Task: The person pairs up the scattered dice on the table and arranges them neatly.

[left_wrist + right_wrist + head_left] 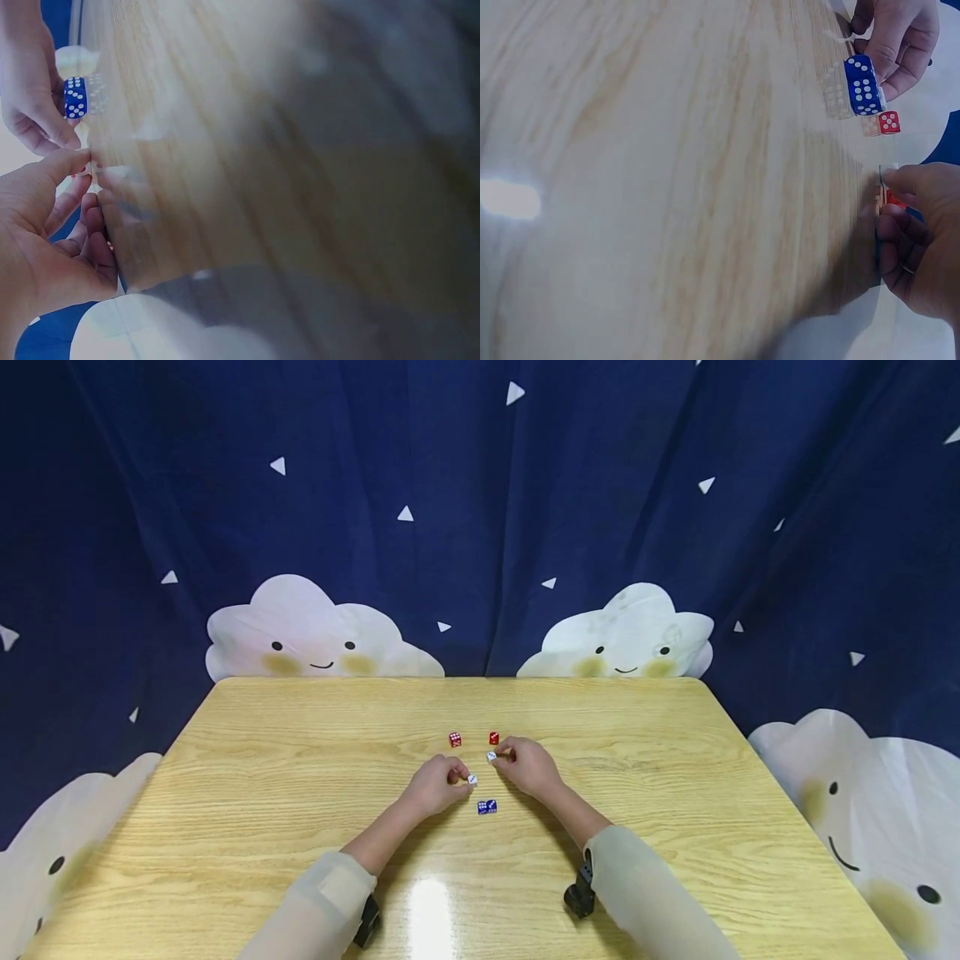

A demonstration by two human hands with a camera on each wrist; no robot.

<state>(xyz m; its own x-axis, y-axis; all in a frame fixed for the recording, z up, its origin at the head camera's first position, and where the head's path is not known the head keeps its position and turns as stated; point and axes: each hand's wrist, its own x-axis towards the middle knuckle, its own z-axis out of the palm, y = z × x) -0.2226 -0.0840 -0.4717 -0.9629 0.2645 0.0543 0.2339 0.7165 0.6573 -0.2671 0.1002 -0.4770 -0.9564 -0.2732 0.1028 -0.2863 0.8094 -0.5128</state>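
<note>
In the head view my left hand (pixel 437 783) pinches a white die (pixel 472 780) between thumb and fingers, low over the table. A second white die (pixel 491 757) is held at the fingertips of my right hand (pixel 528 766), slightly farther away and to the right. Two blue dice (pixel 487 807) sit side by side, touching, on the near side of both hands. Beyond the hands lie a red die (pixel 455 739) on the left and another red die (pixel 493 737) on the right, apart from each other. In both wrist views the fingers mostly hide the white dice.
The wooden table (pixel 300 760) has rounded far corners and reflects a bright light near its front. Behind it hangs a dark blue curtain (pixel 465 527) with white triangles and smiling clouds. Black wrist cameras, one (pixel 580 893) under the right sleeve, hang below the forearms.
</note>
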